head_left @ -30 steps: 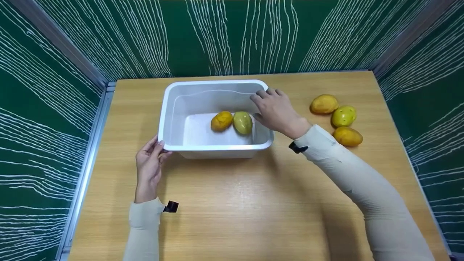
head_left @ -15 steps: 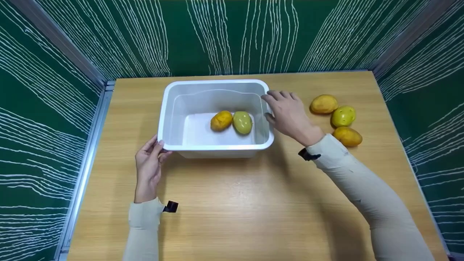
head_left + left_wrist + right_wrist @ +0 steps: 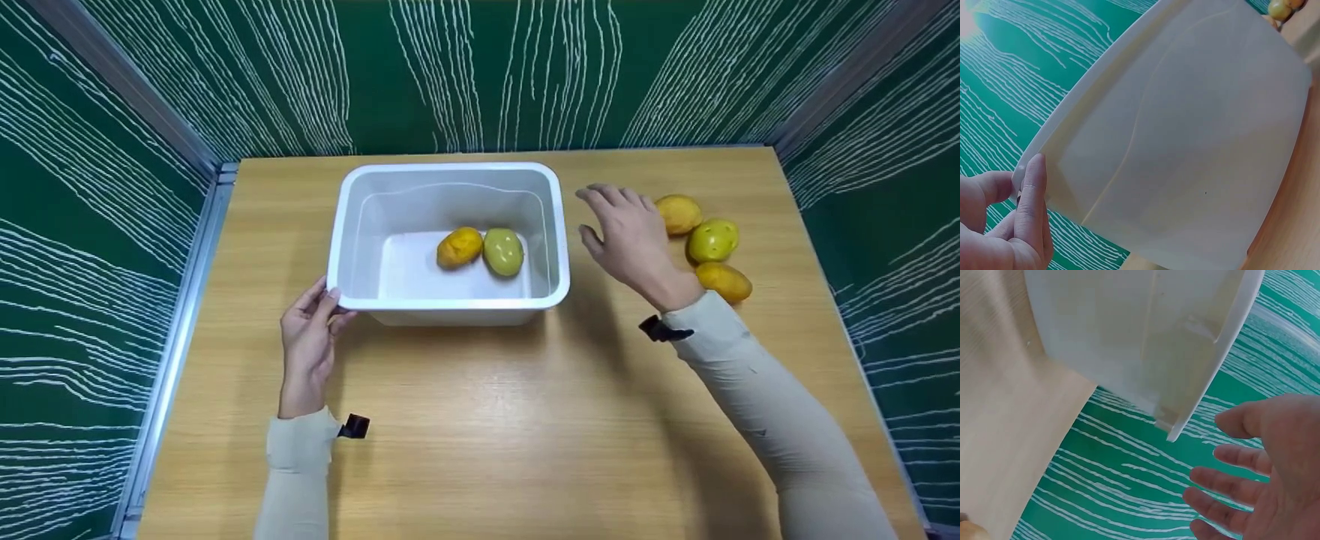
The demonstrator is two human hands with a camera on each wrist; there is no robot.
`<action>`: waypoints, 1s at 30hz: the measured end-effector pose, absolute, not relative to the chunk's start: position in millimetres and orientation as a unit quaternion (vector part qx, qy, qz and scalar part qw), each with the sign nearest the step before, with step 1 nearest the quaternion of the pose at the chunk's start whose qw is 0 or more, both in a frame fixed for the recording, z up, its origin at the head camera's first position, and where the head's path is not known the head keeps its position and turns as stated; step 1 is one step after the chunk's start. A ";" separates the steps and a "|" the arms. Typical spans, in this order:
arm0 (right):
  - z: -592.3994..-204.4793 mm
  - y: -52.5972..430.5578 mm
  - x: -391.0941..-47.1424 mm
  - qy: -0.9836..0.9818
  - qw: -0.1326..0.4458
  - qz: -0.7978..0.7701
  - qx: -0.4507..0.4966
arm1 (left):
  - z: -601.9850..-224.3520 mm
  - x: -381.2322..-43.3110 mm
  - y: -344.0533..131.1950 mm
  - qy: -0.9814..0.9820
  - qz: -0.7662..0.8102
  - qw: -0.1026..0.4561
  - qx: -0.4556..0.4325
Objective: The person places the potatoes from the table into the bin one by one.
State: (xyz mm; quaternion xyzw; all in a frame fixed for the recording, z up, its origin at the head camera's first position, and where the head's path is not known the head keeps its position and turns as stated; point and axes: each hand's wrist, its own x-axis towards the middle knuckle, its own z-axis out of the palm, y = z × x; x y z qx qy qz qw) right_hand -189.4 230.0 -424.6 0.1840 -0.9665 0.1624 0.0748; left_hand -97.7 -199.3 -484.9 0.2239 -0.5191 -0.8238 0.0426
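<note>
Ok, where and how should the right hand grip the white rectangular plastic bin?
Probably the middle of the right rim of the bin, from the right: it flares into a lip fingers could hook under, and the left hand pinches the near left corner.

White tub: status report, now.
Left hand grips white tub by near-left corner. Right hand empty, not touching it. Two fruits inside, three fruits outside. Nothing over its opening.
</note>
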 end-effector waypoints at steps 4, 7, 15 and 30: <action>-430.0 241.1 -188.8 -0.969 0.071 0.168 0.167 | -484.9 -97.9 -198.9 -0.518 -0.824 0.044 0.227; -435.2 250.9 -189.1 -0.972 0.066 0.169 0.148 | -484.4 -98.0 -198.7 -0.518 -0.823 0.044 0.229; -454.5 280.7 -195.4 -0.976 0.071 0.174 0.115 | -485.6 -96.8 -199.9 -0.524 -0.823 0.044 0.215; -476.6 321.7 -202.6 -0.978 0.064 0.181 0.083 | -484.4 -96.8 -199.9 -0.524 -0.820 0.037 0.225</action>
